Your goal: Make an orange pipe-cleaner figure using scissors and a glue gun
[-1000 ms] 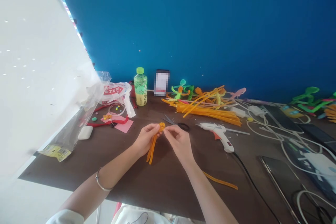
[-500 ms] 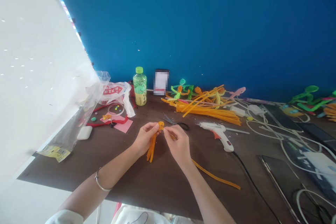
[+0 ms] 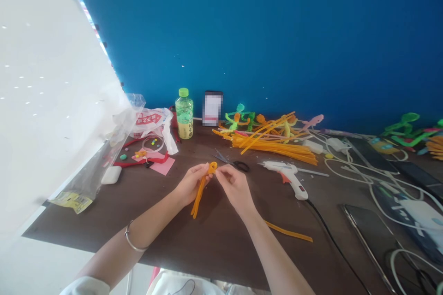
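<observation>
Left grip [image 3: 189,186] clamped orange stems [image 3: 197,200], likely light, bendy and best held below their loop [image 3: 211,170], with right grip [image 3: 236,189] pinched together at three o'clock

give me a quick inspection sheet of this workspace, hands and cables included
Surface: brown tabletop, small scraps near the scissors
Job's things: orange fuzzy coil with hanging strands; orange bundle behind; glue gun on its side
Clutter: bottle upright, pink paper, white case, plastic bags at left
Hands: left hand holds the coil; right hand has fingers pinched beside it, grip unclear
Cables: black cord from glue gun; white cables tangled at right
Surroundings: blue wall behind
</observation>
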Available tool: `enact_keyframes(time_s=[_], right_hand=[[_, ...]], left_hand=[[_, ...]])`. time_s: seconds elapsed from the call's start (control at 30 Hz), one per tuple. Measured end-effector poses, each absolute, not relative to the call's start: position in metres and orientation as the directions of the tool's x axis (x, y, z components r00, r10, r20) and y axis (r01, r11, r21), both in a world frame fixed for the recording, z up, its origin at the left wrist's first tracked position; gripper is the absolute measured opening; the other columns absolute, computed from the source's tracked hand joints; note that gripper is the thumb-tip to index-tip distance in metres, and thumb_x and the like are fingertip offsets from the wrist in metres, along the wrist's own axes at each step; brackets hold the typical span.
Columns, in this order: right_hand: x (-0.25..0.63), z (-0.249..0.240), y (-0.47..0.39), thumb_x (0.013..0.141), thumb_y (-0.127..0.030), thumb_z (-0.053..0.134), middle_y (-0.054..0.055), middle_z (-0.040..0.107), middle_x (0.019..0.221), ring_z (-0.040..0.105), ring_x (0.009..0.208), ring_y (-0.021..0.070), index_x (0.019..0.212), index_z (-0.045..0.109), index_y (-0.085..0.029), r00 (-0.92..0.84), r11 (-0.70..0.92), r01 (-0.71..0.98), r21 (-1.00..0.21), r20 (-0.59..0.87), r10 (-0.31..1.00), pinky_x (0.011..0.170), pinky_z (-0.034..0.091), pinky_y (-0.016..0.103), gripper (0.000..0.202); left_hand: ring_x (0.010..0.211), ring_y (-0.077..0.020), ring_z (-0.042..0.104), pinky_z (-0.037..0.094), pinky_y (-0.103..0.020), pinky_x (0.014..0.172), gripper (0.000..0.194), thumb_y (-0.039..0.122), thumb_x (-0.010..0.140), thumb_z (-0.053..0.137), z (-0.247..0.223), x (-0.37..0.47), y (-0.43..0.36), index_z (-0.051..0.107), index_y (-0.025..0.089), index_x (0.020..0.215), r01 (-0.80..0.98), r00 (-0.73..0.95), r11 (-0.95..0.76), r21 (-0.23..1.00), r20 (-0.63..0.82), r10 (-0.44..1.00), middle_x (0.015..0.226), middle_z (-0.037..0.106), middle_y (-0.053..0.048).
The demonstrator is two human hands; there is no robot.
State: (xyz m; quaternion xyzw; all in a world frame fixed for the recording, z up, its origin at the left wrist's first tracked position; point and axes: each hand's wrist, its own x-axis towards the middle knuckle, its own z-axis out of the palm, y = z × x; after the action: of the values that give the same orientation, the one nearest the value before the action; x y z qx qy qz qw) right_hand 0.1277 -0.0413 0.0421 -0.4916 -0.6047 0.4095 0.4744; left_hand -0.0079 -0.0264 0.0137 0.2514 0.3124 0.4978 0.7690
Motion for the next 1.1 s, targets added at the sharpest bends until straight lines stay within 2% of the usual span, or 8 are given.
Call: enact_keyframes(time_s=[0.13,0.23,0.4,0.63,0.9,1.1], right_hand=[[0.128,0.038,-0.040,0.073,-0.041,0.056,0.003,0.062,0.069,0.057,0.064,0.0166,0.070,0.062,-0.017,-0.063,0.056,0.142,-0.988,0.048,0.997,0.055,0.044,0.026,0.025],[0.129,0.036,-0.040,0.072,-0.041,0.057,0.003,0.063,0.067,0.057,0.063,0.0163,0.070,0.062,-0.016,-0.047,0.022,0.105,-0.994,0.017,0.999,0.054,0.044,0.026,0.025],[0.128,0.036,-0.040,0.072,-0.036,0.058,0.004,0.063,0.073,0.058,0.069,0.0172,0.069,0.062,-0.017,-0.009,0.127,0.175,-0.976,0.128,0.992,0.066,0.047,0.029,0.020],[0.124,0.031,-0.042,0.074,-0.037,0.056,0.006,0.061,0.076,0.058,0.071,0.0180,0.070,0.060,-0.018,0.003,0.250,0.231,-0.940,0.258,0.966,0.065,0.049,0.030,0.019],[0.127,0.033,-0.041,0.071,-0.038,0.060,0.005,0.065,0.075,0.060,0.071,0.0182,0.070,0.062,-0.017,-0.007,0.105,0.161,-0.981,0.106,0.994,0.069,0.047,0.030,0.021],[0.129,0.033,-0.038,0.073,-0.034,0.058,0.004,0.064,0.075,0.059,0.074,0.0178,0.071,0.061,-0.016,-0.093,0.067,0.093,-0.993,0.058,0.994,0.071,0.046,0.030,0.018]], left_hand=[[0.058,-0.0031,0.052,0.042,-0.012,0.057,0.016,0.027,0.070,0.067,0.011,-0.008,-0.026,0.062,0.012,0.075,-0.620,0.343,0.406,0.671,-0.233,0.910,0.066,0.058,-0.001],[0.063,-0.0044,0.056,0.044,-0.013,0.061,0.019,0.025,0.069,0.068,0.010,-0.007,-0.025,0.064,0.014,0.084,-0.628,0.305,0.389,0.674,-0.246,0.920,0.076,0.062,-0.002],[0.066,-0.0065,0.058,0.046,-0.016,0.064,0.023,0.025,0.067,0.070,0.011,-0.006,-0.025,0.066,0.014,0.087,-0.604,0.223,0.367,0.707,-0.292,0.930,0.081,0.065,-0.005],[0.061,-0.0059,0.057,0.045,-0.016,0.060,0.021,0.023,0.062,0.073,0.013,-0.005,-0.025,0.066,0.012,0.079,-0.584,0.161,0.345,0.735,-0.311,0.937,0.074,0.065,-0.004],[0.062,-0.0055,0.057,0.046,-0.014,0.060,0.015,0.020,0.065,0.071,0.008,-0.008,-0.022,0.065,0.013,0.076,-0.636,0.239,0.381,0.671,-0.298,0.924,0.074,0.063,-0.003],[0.064,-0.0059,0.058,0.046,-0.013,0.061,0.014,0.021,0.066,0.071,0.004,-0.010,-0.022,0.064,0.013,0.075,-0.646,0.317,0.419,0.639,-0.275,0.908,0.075,0.063,-0.003]])
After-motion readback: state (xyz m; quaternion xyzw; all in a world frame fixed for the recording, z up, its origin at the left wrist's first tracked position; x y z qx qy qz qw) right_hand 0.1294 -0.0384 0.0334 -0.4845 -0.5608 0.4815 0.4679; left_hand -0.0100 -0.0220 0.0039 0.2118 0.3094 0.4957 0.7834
